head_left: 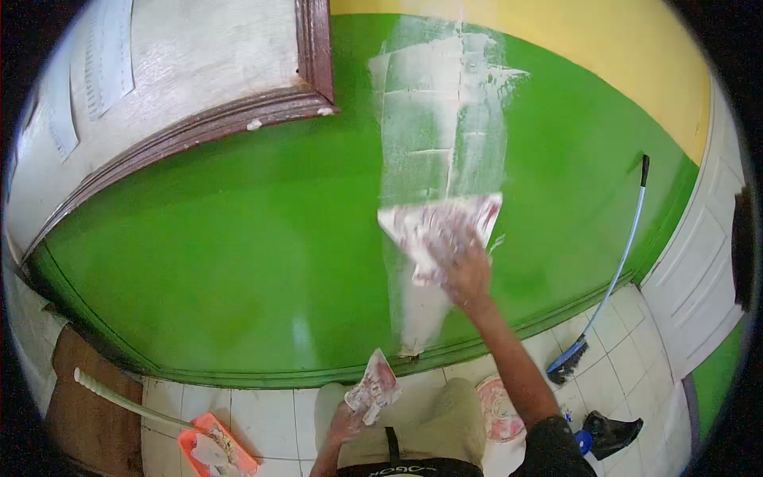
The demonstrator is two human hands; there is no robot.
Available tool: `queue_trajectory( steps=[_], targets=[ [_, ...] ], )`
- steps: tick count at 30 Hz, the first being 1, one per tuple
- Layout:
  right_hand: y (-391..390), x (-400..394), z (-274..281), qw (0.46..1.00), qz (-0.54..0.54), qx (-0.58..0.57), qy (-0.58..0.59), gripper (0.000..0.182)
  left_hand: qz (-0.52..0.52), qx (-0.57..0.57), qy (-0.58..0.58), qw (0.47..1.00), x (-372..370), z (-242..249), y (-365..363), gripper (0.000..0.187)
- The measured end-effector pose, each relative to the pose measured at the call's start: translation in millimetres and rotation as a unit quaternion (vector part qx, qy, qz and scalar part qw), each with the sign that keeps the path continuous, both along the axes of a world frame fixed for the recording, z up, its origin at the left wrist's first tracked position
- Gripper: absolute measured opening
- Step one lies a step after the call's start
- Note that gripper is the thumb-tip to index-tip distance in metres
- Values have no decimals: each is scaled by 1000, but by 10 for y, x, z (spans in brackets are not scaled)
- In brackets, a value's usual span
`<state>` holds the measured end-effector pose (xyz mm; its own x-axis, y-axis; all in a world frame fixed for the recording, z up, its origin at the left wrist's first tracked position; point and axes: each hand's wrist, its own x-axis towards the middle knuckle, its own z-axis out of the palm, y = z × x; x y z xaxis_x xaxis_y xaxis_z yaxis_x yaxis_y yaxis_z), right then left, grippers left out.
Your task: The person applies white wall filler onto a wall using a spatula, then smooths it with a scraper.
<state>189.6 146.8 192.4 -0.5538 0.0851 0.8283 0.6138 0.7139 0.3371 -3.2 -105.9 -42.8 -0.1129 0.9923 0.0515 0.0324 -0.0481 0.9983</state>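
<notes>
My right hand (467, 269) grips a wide putty spreader (409, 225) smeared with white filler, its broad edge up against the green wall (294, 230). Under and above it runs a vertical band of white filler (445, 127) over the green paint, with several horizontal lines across it. Low by my lap, my left hand (344, 425) is closed around a smaller putty spreader (378, 383), also coated in white filler. The left fingers are partly hidden by that spreader.
A blue-handled broom (616, 278) leans on the wall at right. On the tiled floor stand an orange dustpan (248, 461), a round filler-stained container (499, 405) and a black plastic bag (613, 433). A wood-framed board (222, 48) hangs upper left; a white door (687, 278) is at right.
</notes>
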Motion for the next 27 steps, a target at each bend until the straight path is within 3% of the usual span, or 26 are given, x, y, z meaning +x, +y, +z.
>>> queue_trajectory(
  steps=[4, 6, 9, 14, 16, 17, 18, 20, 21, 22, 24, 26, 27],
  targets=[
    [-41, 74, -1099, 998, -7, -65, -23, 58, 14, -1, 22, 1000, -102, -156, 33, 45],
    [-106, 89, -1462, 994, 4, -109, -22, 58, 42, 55, 49, 996, -75, 96, 9, 34],
    [-148, 75, -1894, 988, -11, -155, -13, 61, 32, 25, 22, 999, -145, -140, -14, 34],
    [-305, 107, -2184, 983, -14, -181, -29, 53, 22, 18, -77, 997, -121, -215, -18, 36],
    [-489, 145, -2136, 980, 26, -181, 75, 48, 18, 27, -104, 994, -128, -181, -23, 37],
    [-604, 182, -2112, 973, 37, -174, 147, 39, 36, -24, -175, 984, -114, -167, -37, 38],
    [-689, 214, -2196, 973, 37, -176, 146, 39, 53, -76, -247, 965, -98, -155, -43, 40],
    [-897, 314, -2386, 864, 95, -329, 370, 36, 51, -95, -280, 954, -63, -165, -2, 42],
    [-971, 347, -2380, 863, 92, -335, 366, 36, 49, -111, -314, 942, -30, -152, 14, 43],
    [-1067, 365, -2322, 818, 140, -366, 420, 35, 52, -118, -319, 939, 11, -58, 33, 43],
    [-1284, 391, -2165, 706, 232, -421, 520, 32, 5, -129, -450, 884, 109, 144, 95, 44],
    [-1385, 361, -1985, 570, 320, -455, 605, 30, 19, -79, -462, 883, 188, 181, 243, 44],
    [-1404, 386, -1958, 533, 340, -463, 621, 29, -10, -77, -468, 881, 186, 202, 315, 44]
  ],
)
